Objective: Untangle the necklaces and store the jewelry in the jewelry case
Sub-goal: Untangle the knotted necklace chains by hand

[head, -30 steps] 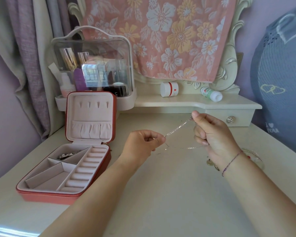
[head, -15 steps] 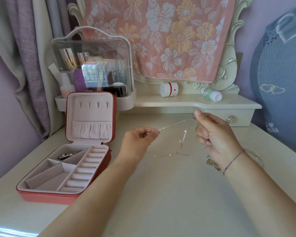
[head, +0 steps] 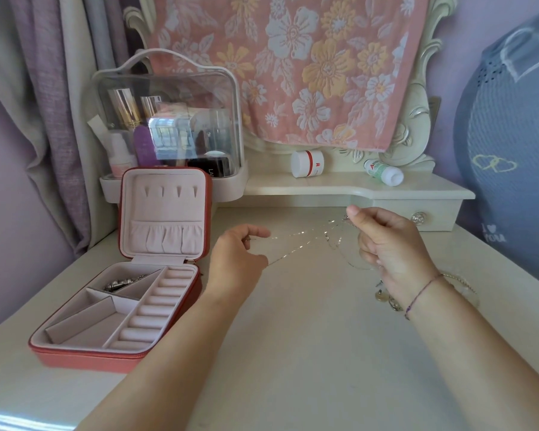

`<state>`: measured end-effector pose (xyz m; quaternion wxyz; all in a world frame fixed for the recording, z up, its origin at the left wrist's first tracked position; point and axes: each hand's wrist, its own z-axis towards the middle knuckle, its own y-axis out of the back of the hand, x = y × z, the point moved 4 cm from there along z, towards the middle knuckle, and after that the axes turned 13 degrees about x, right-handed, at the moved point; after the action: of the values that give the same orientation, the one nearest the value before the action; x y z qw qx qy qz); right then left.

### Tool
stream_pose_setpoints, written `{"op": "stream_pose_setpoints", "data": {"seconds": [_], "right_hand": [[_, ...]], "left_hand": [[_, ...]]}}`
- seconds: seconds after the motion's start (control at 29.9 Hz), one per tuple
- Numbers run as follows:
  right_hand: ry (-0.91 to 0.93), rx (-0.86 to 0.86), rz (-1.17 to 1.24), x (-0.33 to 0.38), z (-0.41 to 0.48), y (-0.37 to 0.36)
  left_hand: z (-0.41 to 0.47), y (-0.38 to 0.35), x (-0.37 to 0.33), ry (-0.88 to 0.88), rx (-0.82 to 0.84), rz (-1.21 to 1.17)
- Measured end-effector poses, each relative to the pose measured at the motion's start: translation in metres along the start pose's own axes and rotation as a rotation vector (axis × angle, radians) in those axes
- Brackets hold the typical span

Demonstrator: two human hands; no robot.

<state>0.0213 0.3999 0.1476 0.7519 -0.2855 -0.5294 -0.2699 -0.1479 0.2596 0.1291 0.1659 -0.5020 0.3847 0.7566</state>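
Untangling was in hand: the left hand and right hand, fingers curled, each pinched the necklace chain strung between them above the table, right of the open jewelry case; next, the crossed strands likely needed parting.

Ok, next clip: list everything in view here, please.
thin silver chain necklaces: count unclear, silver, stretched between both hands
open coral-red jewelry case: one, pink lining, cream table left
metal jewelry piece: one, silver, case's rear-left compartment
small round charms: few, gold-toned, table under right wrist
thin bangle: one, pale, table behind right wrist
clear-lidded cosmetics box: one, white base, behind case
red-banded white jar: one, shelf
white-and-green bottle: one, lying on shelf
pink floral towel: one, draped behind
left hand: pinches necklaces
right hand: pinches necklaces
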Motion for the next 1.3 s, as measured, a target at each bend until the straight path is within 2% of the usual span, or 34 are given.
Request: {"op": "stream_pose_setpoints", "data": {"seconds": [0.4,0.6,0.74,0.94,1.17,1.3], "right_hand": [[0.062,0.111,-0.015,0.004,-0.003,-0.013],[0.049,0.122,-0.034,0.002,-0.005,-0.018],[0.052,0.139,-0.046,0.003,-0.005,-0.019],[0.066,0.173,-0.071,0.006,-0.007,-0.022],[0.062,0.221,-0.105,0.010,-0.013,-0.031],[0.085,0.222,-0.162,0.012,-0.014,-0.032]], "left_hand": [[-0.011,-0.024,-0.005,-0.025,0.367,0.131],[-0.014,-0.030,-0.007,-0.052,0.421,0.117],[-0.014,-0.028,-0.008,-0.037,0.380,0.085],[-0.014,-0.028,-0.012,-0.061,0.318,-0.054],[-0.019,-0.040,-0.025,-0.123,0.591,-0.419],[-0.020,-0.041,-0.024,-0.129,0.553,-0.393]]}}
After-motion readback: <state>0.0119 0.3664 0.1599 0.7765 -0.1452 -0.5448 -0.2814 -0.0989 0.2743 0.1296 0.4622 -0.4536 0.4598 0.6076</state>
